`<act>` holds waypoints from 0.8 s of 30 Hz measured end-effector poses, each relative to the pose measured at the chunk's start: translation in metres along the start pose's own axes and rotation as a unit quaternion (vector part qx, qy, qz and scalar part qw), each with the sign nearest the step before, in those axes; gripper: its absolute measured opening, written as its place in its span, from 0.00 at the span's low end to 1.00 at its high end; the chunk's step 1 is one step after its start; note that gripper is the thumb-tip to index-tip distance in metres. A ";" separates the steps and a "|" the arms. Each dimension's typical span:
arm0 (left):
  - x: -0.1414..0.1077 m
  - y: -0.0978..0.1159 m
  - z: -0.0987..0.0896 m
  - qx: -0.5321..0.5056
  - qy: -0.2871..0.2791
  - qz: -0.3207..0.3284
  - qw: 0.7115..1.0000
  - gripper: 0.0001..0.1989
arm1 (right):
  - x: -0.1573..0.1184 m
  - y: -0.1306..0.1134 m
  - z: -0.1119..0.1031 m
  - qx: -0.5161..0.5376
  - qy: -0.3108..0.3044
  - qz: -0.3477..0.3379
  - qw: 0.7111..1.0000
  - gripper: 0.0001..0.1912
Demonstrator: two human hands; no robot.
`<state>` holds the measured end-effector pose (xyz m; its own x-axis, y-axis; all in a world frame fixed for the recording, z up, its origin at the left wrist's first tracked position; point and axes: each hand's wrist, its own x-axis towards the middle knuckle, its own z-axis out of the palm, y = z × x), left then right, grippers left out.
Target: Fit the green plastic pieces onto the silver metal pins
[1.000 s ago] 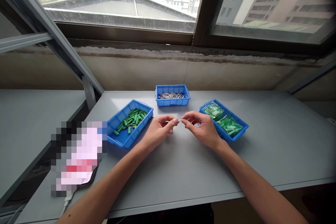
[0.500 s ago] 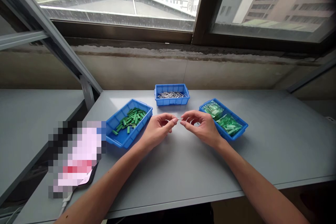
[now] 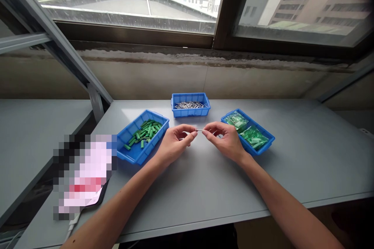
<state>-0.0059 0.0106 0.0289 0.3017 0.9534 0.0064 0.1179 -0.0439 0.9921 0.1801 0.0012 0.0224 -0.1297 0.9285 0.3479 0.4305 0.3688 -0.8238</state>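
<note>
- Slim silver metal pin (image 3: 200, 129): short, straight and shiny, sitting between my view's two hands, just above the grey table (image 3: 204, 198).
- Left hand (image 3: 175, 144): thumb and forefinger pinch the pin.
- Right hand (image 3: 225, 142): fingertips are right at the pin's other end; I can't tell whether they grip it.
- Blue plastic tray (image 3: 139, 155) of green bars (image 3: 144, 132) sits just beside the left hand.
- Blue plastic bin (image 3: 190, 113) of loose silver pins (image 3: 190, 105) lies ahead.
- Blue plastic tray (image 3: 253, 148) of green packets (image 3: 251, 137) sits beside the right hand.

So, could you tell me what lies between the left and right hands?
A thin metal pin bridges the gap in the head view, its ends at the left hand and right hand.
</note>
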 end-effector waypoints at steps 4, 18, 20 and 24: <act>0.001 -0.004 0.000 0.009 0.004 0.007 1.000 0.14 | 0.004 -0.001 0.003 -0.033 0.061 -0.004 0.998 0.08; 0.003 -0.005 -0.001 0.010 -0.013 0.004 1.000 0.15 | 0.025 -0.020 -0.017 -0.299 0.076 -0.024 0.951 0.09; 0.003 -0.007 0.001 0.018 -0.022 0.004 1.000 0.15 | 0.003 -0.021 -0.025 -0.352 0.036 0.004 0.935 0.08; 0.001 -0.009 0.005 0.039 -0.034 0.004 0.999 0.14 | -0.019 -0.020 -0.017 -0.484 -0.073 0.096 0.867 0.08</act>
<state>-0.0016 0.0105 0.0193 0.3663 0.9305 0.0040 0.1869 -0.0778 0.9793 0.1896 -0.0245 0.0395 -0.0543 0.9902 0.1284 0.9951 0.0643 -0.0753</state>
